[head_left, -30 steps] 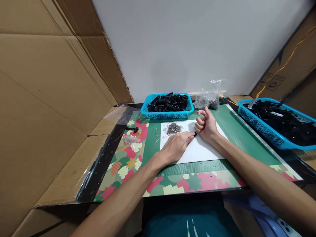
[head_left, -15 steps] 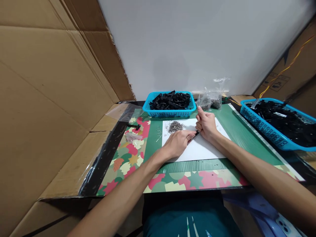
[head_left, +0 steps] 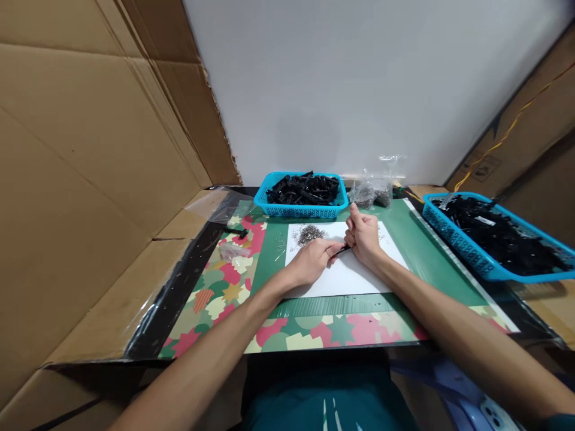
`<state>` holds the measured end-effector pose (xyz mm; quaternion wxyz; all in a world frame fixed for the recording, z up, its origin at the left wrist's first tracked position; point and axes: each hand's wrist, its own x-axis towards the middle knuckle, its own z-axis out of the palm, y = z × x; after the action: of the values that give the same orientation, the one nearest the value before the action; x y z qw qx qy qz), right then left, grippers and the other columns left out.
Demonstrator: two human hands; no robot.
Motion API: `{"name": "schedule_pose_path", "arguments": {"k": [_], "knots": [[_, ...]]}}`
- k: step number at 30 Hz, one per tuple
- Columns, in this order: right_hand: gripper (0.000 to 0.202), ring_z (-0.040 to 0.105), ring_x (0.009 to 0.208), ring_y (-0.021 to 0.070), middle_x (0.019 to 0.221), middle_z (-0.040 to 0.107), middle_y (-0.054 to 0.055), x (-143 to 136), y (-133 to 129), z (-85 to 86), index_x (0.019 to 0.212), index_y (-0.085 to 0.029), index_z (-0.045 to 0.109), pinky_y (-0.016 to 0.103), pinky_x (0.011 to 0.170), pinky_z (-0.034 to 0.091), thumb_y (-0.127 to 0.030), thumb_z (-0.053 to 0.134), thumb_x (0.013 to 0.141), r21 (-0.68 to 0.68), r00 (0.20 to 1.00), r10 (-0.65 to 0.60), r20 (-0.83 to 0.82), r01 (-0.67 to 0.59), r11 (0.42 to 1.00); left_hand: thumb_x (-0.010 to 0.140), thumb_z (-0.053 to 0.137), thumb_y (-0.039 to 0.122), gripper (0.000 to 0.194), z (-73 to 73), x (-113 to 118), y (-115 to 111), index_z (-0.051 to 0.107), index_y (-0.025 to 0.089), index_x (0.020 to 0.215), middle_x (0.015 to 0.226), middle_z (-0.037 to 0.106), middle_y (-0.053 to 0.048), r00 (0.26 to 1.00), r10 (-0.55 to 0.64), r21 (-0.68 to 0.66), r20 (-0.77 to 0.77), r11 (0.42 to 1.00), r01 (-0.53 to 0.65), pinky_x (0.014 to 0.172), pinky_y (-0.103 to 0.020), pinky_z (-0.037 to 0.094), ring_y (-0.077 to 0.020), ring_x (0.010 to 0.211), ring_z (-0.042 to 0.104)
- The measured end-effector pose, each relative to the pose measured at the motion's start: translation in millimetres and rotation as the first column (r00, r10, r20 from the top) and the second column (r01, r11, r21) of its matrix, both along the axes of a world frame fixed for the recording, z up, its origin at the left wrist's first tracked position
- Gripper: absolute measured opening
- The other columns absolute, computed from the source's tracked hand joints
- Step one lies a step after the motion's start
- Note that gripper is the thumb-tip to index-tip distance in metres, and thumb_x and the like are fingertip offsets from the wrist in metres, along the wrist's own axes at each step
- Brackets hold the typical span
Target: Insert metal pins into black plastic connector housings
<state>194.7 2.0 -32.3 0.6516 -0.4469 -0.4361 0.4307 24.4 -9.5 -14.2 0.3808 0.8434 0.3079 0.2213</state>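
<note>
Over a white sheet of paper (head_left: pixel 345 278), my left hand (head_left: pixel 313 261) pinches a thin black piece (head_left: pixel 343 249) that points toward my right hand. My right hand (head_left: pixel 363 237) is curled into a fist with the thumb raised, at the other end of the black piece; anything within its fingers is too small to make out. A pile of small metal parts (head_left: pixel 311 234) lies on the paper just beyond my left hand, with a few loose ones scattered around it.
Blue baskets of black parts stand at the back (head_left: pixel 300 211) and at the right (head_left: pixel 471 246). Clear bags of small parts (head_left: pixel 369 194) rest by the wall. Another black piece (head_left: pixel 243 233) and a small plastic bag (head_left: pixel 233 252) lie left. Cardboard (head_left: pixel 103 179) walls the left side.
The whole view has shifted, with the baskets and both hands now slightly further left and lower in the picture. A little more of the black piece shows between my hands.
</note>
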Motion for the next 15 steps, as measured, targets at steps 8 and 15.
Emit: {"name": "schedule_pose_path", "arguments": {"k": [8, 15], "knots": [[0.043, 0.036, 0.052, 0.0112, 0.059, 0.051, -0.005, 35.1, -7.7, 14.2, 0.091, -0.021, 0.072, 0.026, 0.05, 0.025, -0.064, 0.074, 0.086, 0.061, 0.838, 0.142, 0.527, -0.204, 0.977, 0.105, 0.048, 0.049, 0.053, 5.4, -8.8, 10.0, 0.055, 0.015, 0.146, 0.082, 0.063, 0.0, 0.961, 0.159, -0.143, 0.226, 0.981, -0.128, 0.061, -0.025, 0.044, -0.0142, 0.065, 0.053], [0.053, 0.04, 0.053, 0.0126, 0.056, 0.05, -0.003, 45.4, -2.6, 25.7, 0.077, -0.018, 0.073, 0.025, 0.051, 0.028, -0.068, 0.062, 0.092, -0.017, 0.698, 0.154, 0.7, -0.199, 0.98, 0.107, 0.044, 0.048, 0.052, 6.1, -14.0, 13.2, 0.045, 0.023, 0.152, 0.101, 0.066, -0.003, 0.959, 0.179, -0.103, 0.218, 0.982, -0.16, 0.06, -0.023, 0.049, -0.014, 0.072, 0.059]]}}
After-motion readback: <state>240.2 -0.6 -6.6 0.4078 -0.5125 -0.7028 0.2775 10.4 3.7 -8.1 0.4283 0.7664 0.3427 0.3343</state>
